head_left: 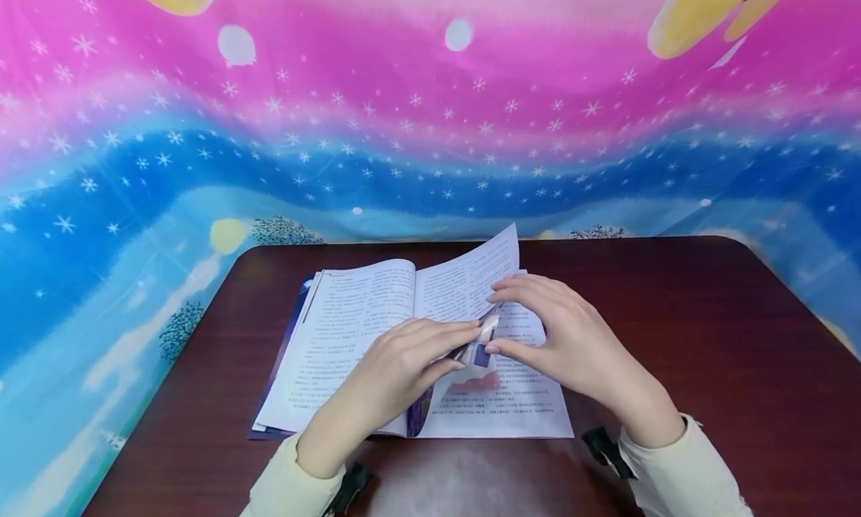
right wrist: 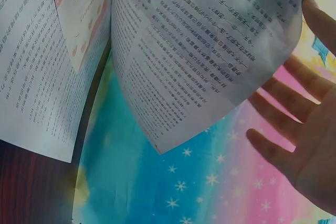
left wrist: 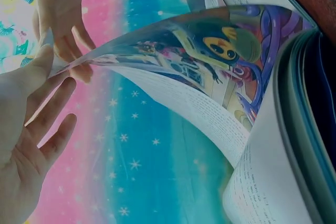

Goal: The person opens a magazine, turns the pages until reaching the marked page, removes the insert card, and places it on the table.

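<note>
An open magazine [head_left: 363, 315] lies on the table with one printed page [head_left: 464, 278] lifted and curved upward from its right half. My left hand [head_left: 403, 356] pinches the near edge of that page between thumb and fingers; in the left wrist view its other fingers spread loosely. The page's underside carries a colourful cartoon illustration [left wrist: 210, 51]. My right hand [head_left: 572, 330] is at the page's outer edge, its fingers [right wrist: 289, 98] extended behind the paper and its thumb apart from them. Under the raised page lies another text page [head_left: 531, 412] with a pinkish picture.
The dark reddish-brown table [head_left: 706, 338] extends on both sides of the magazine. Behind it hangs a pink and blue cloth [head_left: 403, 128] with white snowflakes. Dark straps [head_left: 608, 451] sit at the cream sleeves [head_left: 679, 472].
</note>
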{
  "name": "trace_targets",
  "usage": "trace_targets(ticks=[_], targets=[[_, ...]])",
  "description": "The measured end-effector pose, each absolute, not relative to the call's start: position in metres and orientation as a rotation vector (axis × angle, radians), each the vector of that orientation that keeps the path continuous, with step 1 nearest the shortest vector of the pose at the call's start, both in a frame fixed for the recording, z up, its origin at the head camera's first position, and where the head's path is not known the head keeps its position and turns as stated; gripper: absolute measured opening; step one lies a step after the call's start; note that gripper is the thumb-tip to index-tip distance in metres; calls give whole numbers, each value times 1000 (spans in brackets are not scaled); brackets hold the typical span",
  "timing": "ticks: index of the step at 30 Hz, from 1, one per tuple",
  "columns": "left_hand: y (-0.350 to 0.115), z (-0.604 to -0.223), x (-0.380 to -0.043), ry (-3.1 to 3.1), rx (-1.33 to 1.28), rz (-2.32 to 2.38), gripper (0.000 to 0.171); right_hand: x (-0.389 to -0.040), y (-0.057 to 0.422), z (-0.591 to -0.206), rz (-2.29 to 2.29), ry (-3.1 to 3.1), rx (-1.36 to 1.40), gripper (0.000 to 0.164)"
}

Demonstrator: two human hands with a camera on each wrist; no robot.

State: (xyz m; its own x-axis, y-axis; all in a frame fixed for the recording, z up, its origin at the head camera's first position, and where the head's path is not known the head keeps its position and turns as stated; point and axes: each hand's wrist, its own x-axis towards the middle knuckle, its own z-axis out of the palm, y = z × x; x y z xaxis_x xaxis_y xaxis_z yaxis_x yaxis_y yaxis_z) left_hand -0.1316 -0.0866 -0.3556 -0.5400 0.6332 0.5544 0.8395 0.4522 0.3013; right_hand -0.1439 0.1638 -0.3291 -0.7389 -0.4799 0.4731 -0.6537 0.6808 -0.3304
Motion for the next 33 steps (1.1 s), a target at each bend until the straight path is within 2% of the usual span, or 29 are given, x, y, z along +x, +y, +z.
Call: trace_targets(ticks=[8,19,28,33], targets=[[-89,-352,-131,-2334,-1192,-742,50,-144,169,-323,773,-2397,947,59],[-129,-363,-122,-2278,-895,-761,64,-140,181,-328,688,-2356,803,36],[-167,-371,-110,-2462,-646,-712,77,-133,202,-338,592,-2433,858,39],[-178,-371,-106,-2526,-619,-669,76,-129,214,-346,550,-2461,885,42]])
